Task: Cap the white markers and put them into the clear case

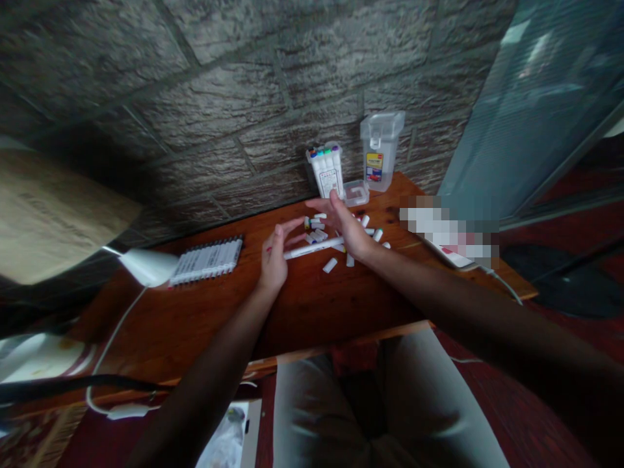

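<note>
A white marker (pixel 314 248) lies nearly level between my two hands. Its left end passes behind the thumb of my left hand (pixel 274 258), which is closed on it, and a pinkish end shows past the thumb. My right hand (pixel 350 231) has its thumb raised and its fingers stretched out. The marker's other end reaches the edge of this palm; whether they touch I cannot tell. Under and around my hands lie several short white marker caps (pixel 330 265), some partly hidden by the right hand.
A row of white markers (pixel 207 260) lies on the wooden table (pixel 312 305) at left, beside a white lamp (pixel 149 266). By the stone wall stand a marker-filled case (pixel 327 172) and a clear plastic container (pixel 383 153). A clear lid (pixel 357 193) sits between them.
</note>
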The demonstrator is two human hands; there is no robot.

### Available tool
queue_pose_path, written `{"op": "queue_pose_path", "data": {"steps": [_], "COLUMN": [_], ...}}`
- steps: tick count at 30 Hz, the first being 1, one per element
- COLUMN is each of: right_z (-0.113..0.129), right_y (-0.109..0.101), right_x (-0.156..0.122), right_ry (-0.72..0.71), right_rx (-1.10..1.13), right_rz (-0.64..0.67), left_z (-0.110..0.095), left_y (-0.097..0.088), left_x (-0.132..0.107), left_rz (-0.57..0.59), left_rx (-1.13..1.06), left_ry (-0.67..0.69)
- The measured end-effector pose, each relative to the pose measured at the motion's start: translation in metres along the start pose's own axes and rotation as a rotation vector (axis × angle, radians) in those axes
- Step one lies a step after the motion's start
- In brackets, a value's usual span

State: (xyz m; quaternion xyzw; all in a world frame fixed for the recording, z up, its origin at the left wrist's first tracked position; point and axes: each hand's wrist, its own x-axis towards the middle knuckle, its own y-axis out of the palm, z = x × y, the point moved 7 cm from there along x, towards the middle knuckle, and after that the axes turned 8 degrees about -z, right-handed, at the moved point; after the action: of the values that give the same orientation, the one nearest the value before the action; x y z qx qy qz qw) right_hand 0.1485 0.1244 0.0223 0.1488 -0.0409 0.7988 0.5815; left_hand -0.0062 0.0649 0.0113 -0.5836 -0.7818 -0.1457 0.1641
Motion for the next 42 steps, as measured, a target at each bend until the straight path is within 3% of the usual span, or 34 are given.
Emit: {"op": "queue_pose_path", "data": {"steps": [21,29,42], "right_z": [0.000,-0.001,0.009], "right_y": [0.000,0.002,0.000], "right_x": [-0.003,-0.003,-0.004], "right_ry": [0.071,0.042,-0.015], "right_rx": [0.168,0.108,-0.016], "right_rz": [-0.062,-0.051,-0.047], "left_z": [0.001,-0.003,-0.004], "left_y": [0.004,0.001,0.003], "left_x": [-0.002,0.000,0.001], "left_rz": [0.010,-0.050,-0.071], "left_rx": [0.057,-0.021,0.044], "left_ry": [0.012,0.031,0.006]}}
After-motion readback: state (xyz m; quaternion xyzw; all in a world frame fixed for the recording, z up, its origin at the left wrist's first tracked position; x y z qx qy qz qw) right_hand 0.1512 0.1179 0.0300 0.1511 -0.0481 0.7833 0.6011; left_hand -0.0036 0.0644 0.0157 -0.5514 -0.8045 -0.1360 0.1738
